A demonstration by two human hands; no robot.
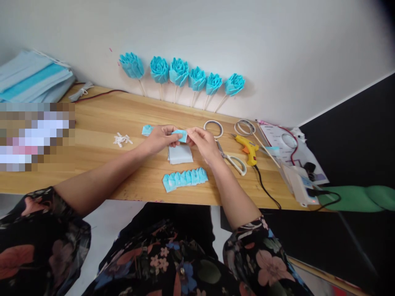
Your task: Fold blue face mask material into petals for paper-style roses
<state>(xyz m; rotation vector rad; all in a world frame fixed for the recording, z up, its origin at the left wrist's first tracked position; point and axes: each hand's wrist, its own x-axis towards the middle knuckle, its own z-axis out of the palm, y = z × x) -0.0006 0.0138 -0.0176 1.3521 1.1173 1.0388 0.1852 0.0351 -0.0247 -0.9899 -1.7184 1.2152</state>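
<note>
No text, label, brand or number can be read anywhere in view. The white sheet point(279, 139) at the right end of the table point(101, 119) carries printed lines and a round mark, but they are too small and blurred to make out. The white box point(300, 187) beside it has a small blue patch, also illegible. A block at the left of the table is pixelated, so nothing there can be read.
</note>
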